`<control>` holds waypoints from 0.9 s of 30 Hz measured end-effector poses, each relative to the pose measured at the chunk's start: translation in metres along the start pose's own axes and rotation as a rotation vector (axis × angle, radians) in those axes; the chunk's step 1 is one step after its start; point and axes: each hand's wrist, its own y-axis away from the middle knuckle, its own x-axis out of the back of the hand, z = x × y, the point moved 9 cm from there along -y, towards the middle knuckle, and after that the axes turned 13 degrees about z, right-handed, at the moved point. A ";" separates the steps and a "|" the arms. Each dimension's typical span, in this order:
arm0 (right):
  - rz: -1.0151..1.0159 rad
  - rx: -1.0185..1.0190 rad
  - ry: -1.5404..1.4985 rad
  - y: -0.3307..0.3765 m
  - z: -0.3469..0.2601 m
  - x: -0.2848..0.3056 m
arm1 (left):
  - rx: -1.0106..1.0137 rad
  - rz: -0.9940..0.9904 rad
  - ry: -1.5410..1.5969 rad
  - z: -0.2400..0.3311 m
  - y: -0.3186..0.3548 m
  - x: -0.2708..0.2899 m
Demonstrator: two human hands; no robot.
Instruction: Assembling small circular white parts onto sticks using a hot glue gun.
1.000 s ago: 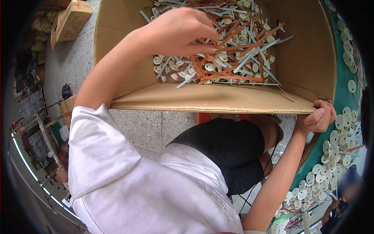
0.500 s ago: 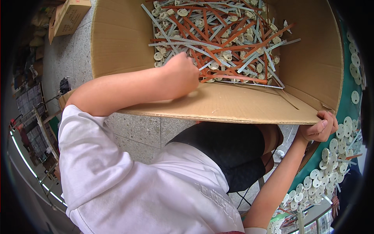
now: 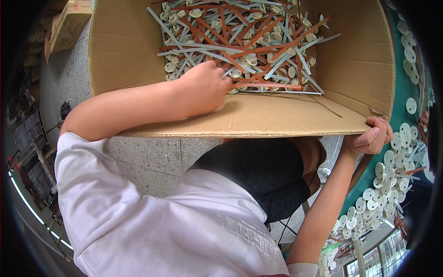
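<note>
Since half a second ago the left hand (image 3: 203, 90) has shifted rightward along the near wall of the cardboard box (image 3: 258, 117), from the left part of the pile toward its middle; the box itself looks tipped slightly more toward the viewer, with more of the near flap showing.

Left hand: inside the box, fingers curled down into the near edge of the pile of strips (image 3: 240, 41). Fingertips are hidden behind the knuckles, so I cannot tell whether anything is pinched between them. Forearm crosses over the box's near-left corner.

Right hand (image 3: 367, 136): same place as before, clenched on the box's near-right corner, fingers wrapped over the cardboard edge, thumb under it.

Pile: orange-brown and grey flat strips, crisscrossed, mixed with small cream oval pieces (image 3: 251, 60). It fills the far half of the box floor; the near part of the floor is bare cardboard.

Outside the box: white round discs (image 3: 392, 157) lie scattered on a green surface (image 3: 404, 87) just right of the box. A smaller carton (image 3: 67, 25) sits on the grey floor (image 3: 152, 157), left of the box.
</note>
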 end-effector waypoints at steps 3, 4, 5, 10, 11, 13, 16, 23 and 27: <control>0.006 -0.014 0.005 -0.001 -0.001 0.001 | -0.043 0.110 0.040 0.009 -0.034 0.017; 0.009 -0.007 0.005 -0.001 -0.003 0.001 | -0.047 0.107 0.083 0.012 -0.047 0.022; 0.008 -0.017 -0.001 -0.001 -0.003 0.001 | -0.158 0.107 0.090 0.020 -0.063 0.025; -0.014 -0.038 -0.008 0.001 -0.001 0.001 | -0.403 0.306 0.125 0.031 -0.134 0.031; -0.029 -0.032 -0.006 0.002 0.001 0.001 | -0.451 0.323 0.129 0.038 -0.142 0.027; -0.043 -0.047 0.022 0.003 0.002 0.000 | -0.466 0.303 0.092 0.040 -0.154 0.004; -0.063 -0.066 0.040 0.004 0.004 -0.004 | -0.429 0.397 0.125 0.032 -0.152 -0.023; -0.033 -0.013 0.017 0.002 0.005 -0.001 | -0.183 0.284 -0.112 -0.034 -0.141 -0.067; -0.040 -0.012 0.027 0.004 0.005 -0.001 | -0.138 0.138 -0.073 -0.041 -0.134 -0.066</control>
